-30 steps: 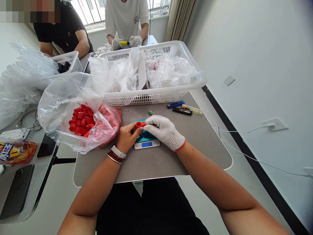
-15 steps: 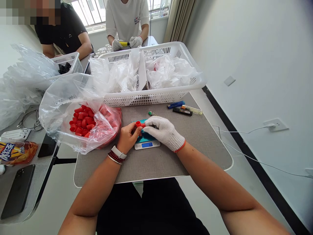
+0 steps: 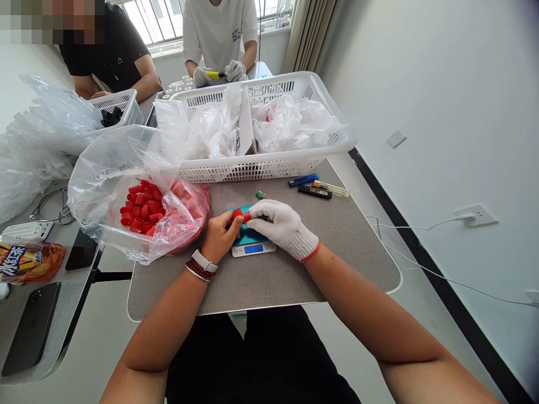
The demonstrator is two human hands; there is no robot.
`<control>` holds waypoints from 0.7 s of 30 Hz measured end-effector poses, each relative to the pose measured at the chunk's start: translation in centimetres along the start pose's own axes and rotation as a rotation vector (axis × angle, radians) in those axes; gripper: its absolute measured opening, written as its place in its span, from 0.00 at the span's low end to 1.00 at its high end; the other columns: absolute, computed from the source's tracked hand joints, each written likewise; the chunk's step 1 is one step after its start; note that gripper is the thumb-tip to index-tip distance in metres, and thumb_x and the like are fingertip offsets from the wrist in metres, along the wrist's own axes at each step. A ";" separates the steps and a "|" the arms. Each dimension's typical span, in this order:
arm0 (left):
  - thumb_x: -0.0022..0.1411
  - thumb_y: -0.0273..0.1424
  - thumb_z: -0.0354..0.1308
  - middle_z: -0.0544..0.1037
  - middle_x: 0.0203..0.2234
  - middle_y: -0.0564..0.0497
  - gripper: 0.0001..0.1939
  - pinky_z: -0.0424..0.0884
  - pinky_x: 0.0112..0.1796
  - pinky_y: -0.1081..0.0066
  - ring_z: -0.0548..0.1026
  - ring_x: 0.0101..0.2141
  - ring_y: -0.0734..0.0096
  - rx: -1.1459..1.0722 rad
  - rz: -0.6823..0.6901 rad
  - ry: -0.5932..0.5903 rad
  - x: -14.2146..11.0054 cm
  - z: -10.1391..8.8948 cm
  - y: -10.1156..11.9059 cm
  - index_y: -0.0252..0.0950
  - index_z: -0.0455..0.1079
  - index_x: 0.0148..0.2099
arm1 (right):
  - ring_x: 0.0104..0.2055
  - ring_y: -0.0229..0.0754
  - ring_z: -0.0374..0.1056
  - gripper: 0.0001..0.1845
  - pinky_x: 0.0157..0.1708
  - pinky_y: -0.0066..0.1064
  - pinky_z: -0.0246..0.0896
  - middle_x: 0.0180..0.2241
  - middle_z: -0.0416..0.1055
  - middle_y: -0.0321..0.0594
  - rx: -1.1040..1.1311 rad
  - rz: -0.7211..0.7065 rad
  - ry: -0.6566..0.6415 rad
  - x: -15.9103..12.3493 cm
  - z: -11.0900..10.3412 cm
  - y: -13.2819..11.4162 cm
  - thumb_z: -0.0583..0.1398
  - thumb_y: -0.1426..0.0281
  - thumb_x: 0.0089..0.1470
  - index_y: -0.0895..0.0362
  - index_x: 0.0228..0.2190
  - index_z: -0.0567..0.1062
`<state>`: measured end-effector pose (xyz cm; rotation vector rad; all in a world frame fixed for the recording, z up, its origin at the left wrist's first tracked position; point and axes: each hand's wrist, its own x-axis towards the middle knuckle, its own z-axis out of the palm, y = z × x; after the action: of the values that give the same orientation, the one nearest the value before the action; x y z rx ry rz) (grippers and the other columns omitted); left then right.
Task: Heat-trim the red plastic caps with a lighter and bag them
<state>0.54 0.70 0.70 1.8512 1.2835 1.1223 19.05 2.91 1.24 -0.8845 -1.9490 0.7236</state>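
A red elbow pipe fitting is held between both hands over a small digital scale with a teal top. My bare left hand pinches its left side, thumb and fingers closed. My right hand, in a white knitted glove with a red cuff edge, grips the fitting's right end between thumb and fingers. The scale's blue display is lit, its digits too small to read surely. To the left, an open clear plastic bag holds many similar red elbow fittings.
Behind stands a white plastic basket with clear bags and a cardboard divider. Lighters and a green-ended item lie on the grey table. Phones and a bottle are left. Two people sit opposite, one wearing gloves.
The red elbow fitting has turned slightly, so its open end no longer faces me. The scale's display has changed from zero to a larger reading. My hands have barely moved.
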 end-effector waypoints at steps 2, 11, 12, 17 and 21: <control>0.67 0.50 0.51 0.69 0.15 0.56 0.25 0.57 0.20 0.75 0.64 0.17 0.77 0.017 0.021 0.004 0.1 0.0 0.0 0.35 0.67 0.27 | 0.32 0.39 0.69 0.07 0.38 0.32 0.64 0.29 0.75 0.37 -0.011 0.003 -0.007 0.0 -0.1 -0.1 0.62 0.68 0.57 0.55 0.28 0.78; 0.66 0.49 0.54 0.67 0.13 0.56 0.26 0.58 0.20 0.74 0.63 0.16 0.78 -0.030 0.000 -0.018 0.0 0.0 -0.1 0.34 0.68 0.24 | 0.33 0.39 0.69 0.10 0.38 0.32 0.63 0.29 0.74 0.38 -0.004 0.018 -0.016 0.0 -0.4 -0.4 0.59 0.67 0.59 0.56 0.28 0.77; 0.67 0.49 0.52 0.66 0.13 0.56 0.27 0.57 0.19 0.74 0.62 0.16 0.78 -0.042 -0.015 -0.019 0.0 0.0 -0.1 0.35 0.66 0.23 | 0.32 0.38 0.68 0.10 0.37 0.31 0.63 0.29 0.74 0.37 -0.002 0.009 -0.018 0.0 -0.4 -0.3 0.60 0.68 0.59 0.56 0.27 0.77; 0.68 0.53 0.47 0.63 0.14 0.56 0.31 0.55 0.20 0.73 0.60 0.17 0.78 -0.058 -0.049 0.003 0.0 0.0 -0.3 0.35 0.65 0.22 | 0.30 0.37 0.66 0.05 0.35 0.30 0.62 0.28 0.72 0.35 0.017 0.001 -0.001 0.0 0.0 -0.3 0.62 0.71 0.55 0.56 0.27 0.76; 0.68 0.53 0.47 0.63 0.15 0.56 0.31 0.54 0.21 0.73 0.59 0.18 0.78 -0.026 -0.033 0.008 0.0 0.0 -0.4 0.35 0.63 0.22 | 0.31 0.37 0.68 0.04 0.36 0.30 0.63 0.28 0.73 0.35 0.019 -0.007 0.010 0.0 0.0 -0.4 0.62 0.72 0.55 0.56 0.28 0.76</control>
<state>0.32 0.81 0.36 1.8015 1.2932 1.1256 18.93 2.72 1.55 -0.8675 -1.9327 0.7313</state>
